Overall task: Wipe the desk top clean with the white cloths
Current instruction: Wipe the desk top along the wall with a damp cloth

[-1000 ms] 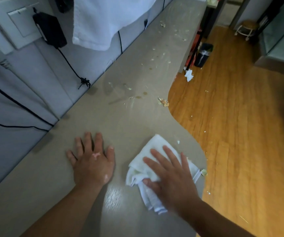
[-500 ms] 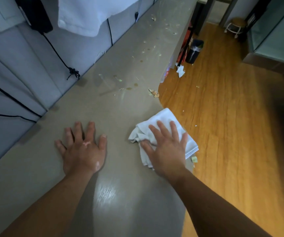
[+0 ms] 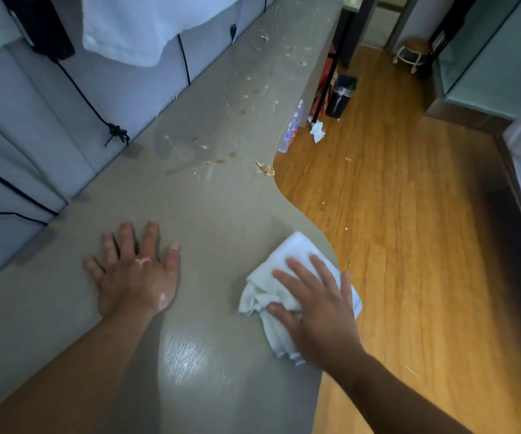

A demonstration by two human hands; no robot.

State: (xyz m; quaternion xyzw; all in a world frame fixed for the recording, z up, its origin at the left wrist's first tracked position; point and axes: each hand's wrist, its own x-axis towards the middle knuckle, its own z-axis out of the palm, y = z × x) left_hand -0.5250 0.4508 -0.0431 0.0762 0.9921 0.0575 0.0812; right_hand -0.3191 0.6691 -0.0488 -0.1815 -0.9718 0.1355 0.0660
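Observation:
A long grey-beige desk top (image 3: 221, 214) runs away from me along the partition wall. My right hand (image 3: 318, 305) lies palm down on a crumpled white cloth (image 3: 287, 261) at the desk's curved right edge, fingers spread and thumb pinching a fold. My left hand (image 3: 137, 274) rests flat on the bare desk to the left, holding nothing. Crumbs, brown drops and smears (image 3: 221, 158) dot the desk farther ahead, with a shell-like scrap (image 3: 265, 169) at the edge. A second white cloth (image 3: 146, 23) hangs over the partition at the top.
Black cables (image 3: 96, 104) and a black box (image 3: 43, 29) hang on the partition at left. Right of the desk is wooden floor (image 3: 409, 245) with crumbs, a plastic bottle (image 3: 290, 133), crumpled tissue (image 3: 317, 131), a dark bin (image 3: 340, 95) and a small stool (image 3: 412, 51).
My right hand slid the cloth forward along the curved desk edge, then back a little toward me. A crumb that lay by the cloth at the edge is gone. My left hand stayed flat.

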